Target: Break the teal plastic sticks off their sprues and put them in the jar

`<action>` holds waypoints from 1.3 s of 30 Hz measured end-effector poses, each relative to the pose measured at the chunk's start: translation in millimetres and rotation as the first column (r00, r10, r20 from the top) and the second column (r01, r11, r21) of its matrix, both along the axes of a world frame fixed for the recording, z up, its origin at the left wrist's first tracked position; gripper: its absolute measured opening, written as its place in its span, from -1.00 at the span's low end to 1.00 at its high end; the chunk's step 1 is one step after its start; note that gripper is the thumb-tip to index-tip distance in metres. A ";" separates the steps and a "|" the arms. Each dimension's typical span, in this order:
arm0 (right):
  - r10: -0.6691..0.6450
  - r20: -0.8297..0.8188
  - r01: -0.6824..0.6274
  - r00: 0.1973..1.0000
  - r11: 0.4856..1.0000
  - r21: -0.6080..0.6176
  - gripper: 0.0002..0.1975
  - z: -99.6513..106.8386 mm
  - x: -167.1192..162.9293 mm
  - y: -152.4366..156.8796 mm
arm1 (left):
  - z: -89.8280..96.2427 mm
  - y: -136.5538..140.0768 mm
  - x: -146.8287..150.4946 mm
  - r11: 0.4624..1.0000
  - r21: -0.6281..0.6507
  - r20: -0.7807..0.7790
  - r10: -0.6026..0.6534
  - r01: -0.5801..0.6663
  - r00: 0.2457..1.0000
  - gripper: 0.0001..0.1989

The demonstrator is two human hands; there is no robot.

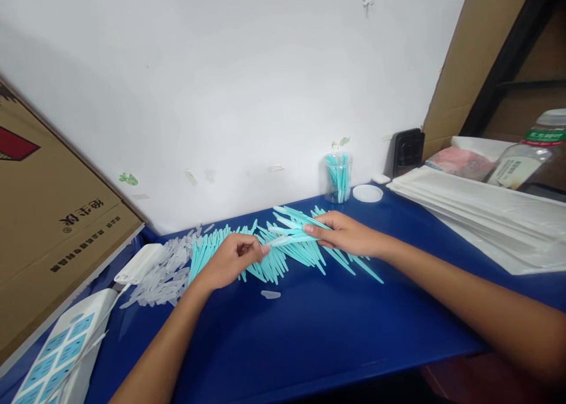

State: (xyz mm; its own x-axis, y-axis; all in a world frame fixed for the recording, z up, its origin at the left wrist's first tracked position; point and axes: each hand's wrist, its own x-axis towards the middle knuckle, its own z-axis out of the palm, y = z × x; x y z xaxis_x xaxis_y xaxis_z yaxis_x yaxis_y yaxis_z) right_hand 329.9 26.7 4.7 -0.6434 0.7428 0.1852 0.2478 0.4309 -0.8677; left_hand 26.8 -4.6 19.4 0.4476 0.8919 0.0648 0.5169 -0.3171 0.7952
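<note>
My right hand (342, 233) is closed around a fanned bunch of slim turquoise sticks (294, 215) that look like eyebrow razors, their tips pointing left. My left hand (236, 256) pinches a small translucent cap (275, 242) at the tip of one of the held razors; whether the cap is fully on it I cannot tell. Under and between both hands, a long heap of the same turquoise razors (274, 265) lies on the blue table. A heap of loose translucent caps (165, 274) is to the left, and a single cap (270, 295) lies in front.
Against the wall stands a clear cup (338, 177) of turquoise razors, beside a white round lid (368, 193). A white power strip (66, 348) and phone (139, 264) lie left, near a cardboard box (57, 215). White bags (481, 215) and a bottle (526, 156) are at right.
</note>
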 end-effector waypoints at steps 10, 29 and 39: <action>-0.077 -0.062 0.071 0.995 0.992 -0.102 -0.41 -1.8 -0.4 3.7 | 3.7 -11.2 8.2 0.953 -0.149 -0.328 -0.299 0.264 0.896 -0.72; 0.090 0.019 -0.078 0.996 0.934 -0.348 -0.37 -3.4 -0.6 -8.8 | 10.2 -4.0 9.4 0.965 0.002 0.609 0.206 -0.261 0.766 -0.68; 0.283 0.065 -0.246 0.957 0.908 -0.338 -0.22 2.8 -3.6 -14.1 | -5.6 -3.7 19.2 0.929 0.036 0.522 0.296 -0.367 0.800 -0.71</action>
